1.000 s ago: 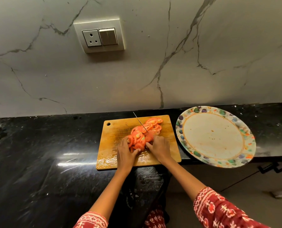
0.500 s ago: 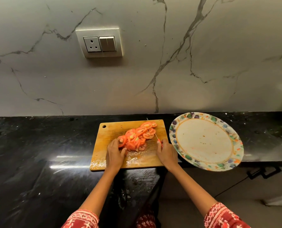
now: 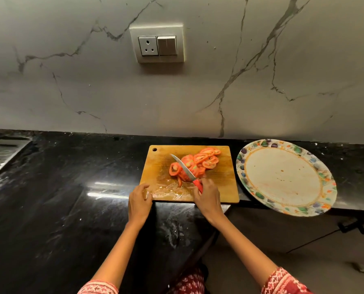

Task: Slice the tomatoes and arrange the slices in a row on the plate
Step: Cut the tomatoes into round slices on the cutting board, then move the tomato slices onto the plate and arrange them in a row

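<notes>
text: none legible | labels: none | brands: none | numbers: 0 readable

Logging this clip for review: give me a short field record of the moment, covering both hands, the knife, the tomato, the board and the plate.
left hand: at the cutting board's near-left corner, fingers loosely curled, holding nothing
right hand: grips the knife's red handle
knife: blade lies across the tomato slices
tomato slices: piled on the board, none plated
cutting board: wooden, wet near edge
plate: right of the board, no slices on it
</notes>
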`<state>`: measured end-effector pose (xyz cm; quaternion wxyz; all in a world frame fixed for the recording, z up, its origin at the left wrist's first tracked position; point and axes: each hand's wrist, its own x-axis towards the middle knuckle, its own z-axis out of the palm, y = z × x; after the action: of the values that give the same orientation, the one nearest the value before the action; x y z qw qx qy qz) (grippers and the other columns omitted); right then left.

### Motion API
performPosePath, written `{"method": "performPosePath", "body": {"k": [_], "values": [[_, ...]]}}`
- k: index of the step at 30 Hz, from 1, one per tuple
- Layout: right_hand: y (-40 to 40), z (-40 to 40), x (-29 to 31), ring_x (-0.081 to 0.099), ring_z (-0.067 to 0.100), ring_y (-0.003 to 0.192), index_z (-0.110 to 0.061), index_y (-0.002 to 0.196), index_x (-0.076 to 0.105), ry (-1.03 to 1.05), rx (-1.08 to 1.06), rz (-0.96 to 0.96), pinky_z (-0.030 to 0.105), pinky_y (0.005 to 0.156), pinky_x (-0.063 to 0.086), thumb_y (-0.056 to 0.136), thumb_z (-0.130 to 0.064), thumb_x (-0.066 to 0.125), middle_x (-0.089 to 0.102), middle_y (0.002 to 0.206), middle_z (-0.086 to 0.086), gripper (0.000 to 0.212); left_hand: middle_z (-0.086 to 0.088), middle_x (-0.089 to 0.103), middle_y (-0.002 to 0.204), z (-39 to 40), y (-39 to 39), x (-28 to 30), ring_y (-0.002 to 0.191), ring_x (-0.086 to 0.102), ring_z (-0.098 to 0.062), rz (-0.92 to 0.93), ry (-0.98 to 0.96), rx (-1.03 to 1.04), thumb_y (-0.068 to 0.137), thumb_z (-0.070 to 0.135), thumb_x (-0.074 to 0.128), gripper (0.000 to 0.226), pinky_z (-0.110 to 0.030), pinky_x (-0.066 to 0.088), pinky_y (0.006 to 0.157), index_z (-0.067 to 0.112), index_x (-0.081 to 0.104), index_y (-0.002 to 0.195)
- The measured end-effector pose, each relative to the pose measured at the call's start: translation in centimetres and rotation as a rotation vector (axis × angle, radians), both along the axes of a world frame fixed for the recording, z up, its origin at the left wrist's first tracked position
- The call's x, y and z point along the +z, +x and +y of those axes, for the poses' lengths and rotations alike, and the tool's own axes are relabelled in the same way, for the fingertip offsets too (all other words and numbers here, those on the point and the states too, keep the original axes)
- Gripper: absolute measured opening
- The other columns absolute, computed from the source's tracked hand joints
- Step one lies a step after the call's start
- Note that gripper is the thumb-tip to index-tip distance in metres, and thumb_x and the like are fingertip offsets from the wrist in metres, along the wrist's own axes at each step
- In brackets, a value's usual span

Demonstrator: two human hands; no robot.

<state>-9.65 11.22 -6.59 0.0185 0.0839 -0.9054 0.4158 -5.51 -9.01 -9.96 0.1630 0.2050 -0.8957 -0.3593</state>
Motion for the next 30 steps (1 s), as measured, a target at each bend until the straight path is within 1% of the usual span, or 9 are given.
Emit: {"method": "performPosePath", "body": {"k": [4,7,11,15,19,22,26,28,30], "values": [[1.1,-2.3,-0.2,0.048,0.019,0.073,0.0,0.085,0.059,0.006,0.063,-0.038,0.023,0.06,0.025,0.087,-0.005,0.055,0.057,0.08,0.009,0.007,-0.016,0.064,0.111,-1.7,1.2,-0.1,0.104,0.058,-0.031,-0.036,0.043,0.076,0.086,0.005,0.058,0.026,-0.038,0.045,0.087,0.0,0.062,0.112],[2.2,-3.6,-0.5,0.053,0.015,0.065,-0.006,0.084,0.063,-0.043,0.062,-0.09,0.027,0.059,0.036,0.082,-0.01,0.064,0.065,0.075,0.007,0.005,-0.019,0.065,0.108,-2.9,1.7,-0.3,0.102,0.059,-0.033,-0.054,0.051,0.103,0.087,0.008,0.058,0.027,-0.039,0.045,0.084,0.001,0.061,0.113],[2.3,-6.9,-0.6,0.062,0.021,0.078,-0.012,0.083,0.063,-0.024,0.014,-0.152,0.033,0.065,0.046,0.079,-0.018,0.068,0.066,0.081,0.004,0.009,-0.02,0.065,0.106,-6.1,1.8,0.4,0.103,0.058,-0.033,-0.065,0.089,0.128,0.085,0.004,0.056,0.028,-0.038,0.044,0.084,0.001,0.062,0.112],[3.7,-12.3,-0.9,0.06,0.029,0.083,-0.007,0.091,0.059,-0.051,-0.012,-0.194,0.036,0.068,0.043,0.081,-0.016,0.064,0.065,0.087,0.012,0.014,-0.018,0.066,0.106,-9.8,3.3,0.5,0.102,0.06,-0.03,-0.075,0.152,0.097,0.083,0.0,0.059,0.026,-0.034,0.044,0.086,0.001,0.065,0.108],[4.5,-18.2,-0.9,0.057,0.038,0.087,0.0,0.095,0.05,-0.085,-0.104,-0.2,0.039,0.069,0.038,0.089,-0.01,0.053,0.06,0.092,0.019,0.012,-0.015,0.068,0.104,-13.6,4.7,0.2,0.101,0.062,-0.027,-0.078,0.177,0.015,0.083,0.0,0.06,0.024,-0.029,0.045,0.085,0.001,0.065,0.106],[3.8,-21.8,-0.4,0.057,0.037,0.101,0.001,0.106,0.051,0.037,-0.107,-0.313,0.037,0.077,0.043,0.087,-0.006,0.053,0.057,0.109,0.018,0.02,-0.014,0.068,0.104,-16.7,4.5,0.3,0.1,0.062,-0.024,-0.062,0.175,-0.017,0.083,-0.002,0.06,0.023,-0.026,0.044,0.085,0.0,0.065,0.106],[3.1,-24.9,0.1,0.057,0.036,0.107,0.004,0.113,0.051,0.182,-0.083,-0.413,0.035,0.079,0.046,0.085,-0.002,0.059,0.057,0.115,0.02,0.029,-0.015,0.068,0.105,-18.8,3.3,0.0,0.103,0.063,-0.026,-0.045,0.188,-0.046,0.083,-0.003,0.059,0.025,-0.034,0.047,0.091,0.0,0.065,0.107],[3.0,-26.0,0.2,0.059,0.034,0.104,0.003,0.109,0.053,0.23,-0.095,-0.409,0.034,0.077,0.047,0.086,-0.003,0.061,0.06,0.111,0.019,0.026,-0.015,0.068,0.106,-19.2,3.2,-0.4,0.104,0.062,-0.026,-0.057,0.2,-0.07,0.083,-0.003,0.059,0.026,-0.033,0.046,0.091,0.0,0.064,0.109],[2.6,-26.7,0.3,0.061,0.032,0.094,-0.001,0.09,0.055,0.27,-0.11,-0.386,0.035,0.072,0.047,0.088,-0.003,0.059,0.061,0.097,0.017,0.005,-0.014,0.067,0.108,-19.4,2.8,-0.6,0.105,0.061,-0.025,-0.058,0.213,-0.093,0.085,-0.002,0.057,0.027,-0.029,0.045,0.089,0.001,0.064,0.11]]}}
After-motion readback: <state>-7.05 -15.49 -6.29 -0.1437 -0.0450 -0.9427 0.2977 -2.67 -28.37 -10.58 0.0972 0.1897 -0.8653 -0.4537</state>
